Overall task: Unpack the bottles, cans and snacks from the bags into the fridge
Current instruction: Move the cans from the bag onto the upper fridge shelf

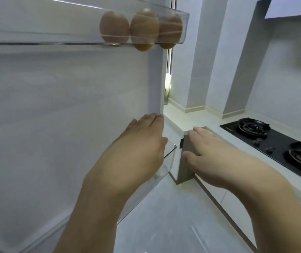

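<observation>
The open fridge door (64,99) fills the left of the view, its white inner face towards me. My left hand (144,137) lies flat against that inner face near the door's right edge, fingers straight, just above a clear lower door bin (170,152). My right hand (206,148) reaches forward with relaxed, spread fingers beside the grey end of the counter cabinet (186,161), holding nothing. Three brown eggs (138,29) sit in the clear top door shelf (54,37). No bags, bottles, cans or snacks are in view.
A white counter (197,121) runs along the right with a black two-burner gas hob (277,143) set into it. A range hood (290,8) hangs above. Pale tiled floor (173,216) lies below between the door and cabinets.
</observation>
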